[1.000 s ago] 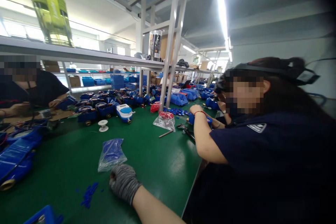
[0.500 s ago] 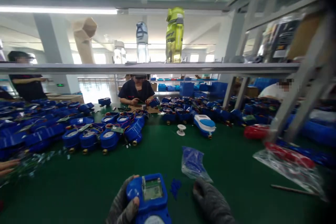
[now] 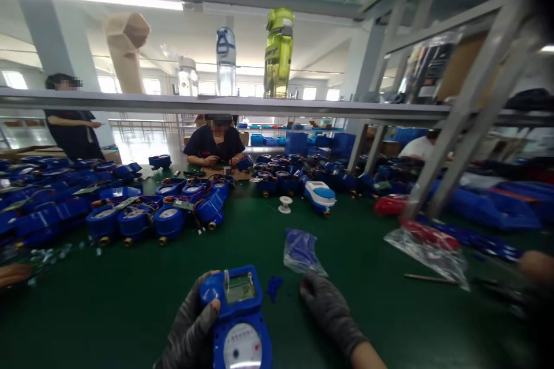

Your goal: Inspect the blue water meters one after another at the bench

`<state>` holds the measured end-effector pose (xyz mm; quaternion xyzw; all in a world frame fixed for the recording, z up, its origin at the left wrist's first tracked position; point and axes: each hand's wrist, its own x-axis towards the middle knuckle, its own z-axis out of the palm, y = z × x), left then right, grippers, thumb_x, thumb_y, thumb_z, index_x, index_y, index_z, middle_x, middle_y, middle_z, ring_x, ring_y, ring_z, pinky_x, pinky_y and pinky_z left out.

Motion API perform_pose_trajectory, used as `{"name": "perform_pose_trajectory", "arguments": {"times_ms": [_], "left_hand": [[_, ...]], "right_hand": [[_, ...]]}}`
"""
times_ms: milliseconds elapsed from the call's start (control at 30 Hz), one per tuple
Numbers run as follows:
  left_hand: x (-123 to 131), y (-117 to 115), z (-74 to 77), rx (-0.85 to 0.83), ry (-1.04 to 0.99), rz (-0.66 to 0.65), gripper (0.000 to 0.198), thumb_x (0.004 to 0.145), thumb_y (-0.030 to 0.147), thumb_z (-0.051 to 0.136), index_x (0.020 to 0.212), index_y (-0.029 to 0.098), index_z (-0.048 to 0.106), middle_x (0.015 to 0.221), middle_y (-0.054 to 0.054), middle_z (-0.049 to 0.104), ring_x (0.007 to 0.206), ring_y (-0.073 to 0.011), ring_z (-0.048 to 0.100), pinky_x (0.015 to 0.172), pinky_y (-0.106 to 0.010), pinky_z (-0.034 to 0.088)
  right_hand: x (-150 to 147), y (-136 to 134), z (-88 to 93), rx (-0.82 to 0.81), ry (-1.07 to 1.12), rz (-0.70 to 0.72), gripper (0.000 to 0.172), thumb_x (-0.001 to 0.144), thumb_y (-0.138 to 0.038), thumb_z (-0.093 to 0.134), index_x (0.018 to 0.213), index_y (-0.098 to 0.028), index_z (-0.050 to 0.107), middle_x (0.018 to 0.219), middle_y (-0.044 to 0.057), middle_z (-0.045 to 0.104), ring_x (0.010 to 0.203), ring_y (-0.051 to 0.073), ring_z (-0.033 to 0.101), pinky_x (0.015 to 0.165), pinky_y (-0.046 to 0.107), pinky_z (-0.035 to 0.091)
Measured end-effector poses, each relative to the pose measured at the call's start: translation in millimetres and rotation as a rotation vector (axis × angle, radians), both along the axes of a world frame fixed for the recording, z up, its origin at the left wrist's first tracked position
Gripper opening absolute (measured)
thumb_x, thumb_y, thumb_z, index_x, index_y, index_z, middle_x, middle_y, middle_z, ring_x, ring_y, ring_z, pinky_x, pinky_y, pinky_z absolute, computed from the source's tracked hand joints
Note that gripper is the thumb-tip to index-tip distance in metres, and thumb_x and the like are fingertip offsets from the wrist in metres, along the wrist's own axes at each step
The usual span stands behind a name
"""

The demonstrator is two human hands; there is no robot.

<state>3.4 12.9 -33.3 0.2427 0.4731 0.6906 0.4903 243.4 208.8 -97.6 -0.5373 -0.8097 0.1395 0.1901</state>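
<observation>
Green counter (image 3: 346, 277) spans the work area, with a raised shelf (image 3: 242, 105) running across it. On the shelf stand a yellow-green bottle (image 3: 278, 57) and a blue-grey bottle (image 3: 226, 63).

Left hand (image 3: 190, 323): grey glove with exposed fingertips. Its grip is closed on a blue meter (image 3: 220, 320), holding the left side with the thumb across the front. The blue meter is located toward the near edge of the counter, display window (image 3: 242, 289) and round dial (image 3: 242, 346) facing the wearer. Whether its lower end contacts the counter cannot be determined.

Right hand (image 3: 331, 308): grey glove, fingers curled inward, positioned at the near corner of a clear bag of blue parts (image 3: 300, 248). Whether this grip retains anything cannot be determined. Loose blue pieces (image 3: 273, 287) lie on the counter between the blue meter and the right hand.

Toward the far edge of the counter are a white spool (image 3: 284, 204) and, just beside it, a white-and-blue meter (image 3: 320, 196). Rows of blue meter bodies (image 3: 168, 223) occupy the far left portion. Toward the right edge lie a clear bag with red contents (image 3: 426, 242) and a thin rod (image 3: 430, 279). A co-worker (image 3: 216, 147) is positioned at the far edge; another person's hand (image 3: 15, 275) appears toward the left edge.
</observation>
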Motion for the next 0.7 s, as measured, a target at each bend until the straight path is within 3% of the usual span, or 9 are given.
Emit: {"name": "perform_pose_trajectory", "arguments": {"times_ms": [200,367,533,700], "left_hand": [[9.7,-0.4,-2.0,-0.002,-0.004,-0.030,0.072,0.059,0.057,0.081,0.124,0.041,0.055,0.126,-0.002,0.063,0.123,-0.0407,0.053,0.098,-0.057,0.051],[1.8,0.9,-7.3,-0.001,-0.016,-0.045,0.070,0.070,0.049,0.077,0.132,0.036,0.047,0.129,-0.004,0.062,0.120,-0.0363,0.056,0.100,-0.054,0.050],[-4.0,4.4,-16.2,0.099,0.046,-0.050,0.060,0.078,0.041,0.073,0.131,0.027,0.049,0.136,-0.011,0.055,0.124,-0.0356,0.052,0.106,-0.056,0.042],[-2.5,4.5,-13.3,0.105,0.027,-0.043,0.059,0.077,0.041,0.074,0.129,0.026,0.051,0.134,-0.010,0.057,0.122,-0.0328,0.055,0.111,-0.053,0.037]], "right_hand": [[-8.6,-8.3,5.2,0.005,0.107,-0.006,0.022,0.085,-0.023,0.048,0.084,-0.016,0.069,0.085,0.009,0.070,0.078,0.021,0.065,0.075,0.031,0.050],[-6.5,-10.2,11.9,0.012,0.466,0.107,0.021,0.086,-0.031,0.052,0.087,-0.015,0.066,0.087,0.008,0.069,0.080,0.020,0.064,0.077,0.032,0.051],[-8.1,-53.0,51.6,-0.116,0.651,0.322,0.016,0.085,-0.033,0.059,0.086,-0.017,0.064,0.085,0.005,0.067,0.077,0.017,0.063,0.072,0.028,0.052],[-30.9,-100.9,87.3,-0.158,0.548,0.513,0.008,0.084,-0.023,0.058,0.080,-0.018,0.063,0.078,0.002,0.065,0.071,0.014,0.060,0.067,0.025,0.051]]}}
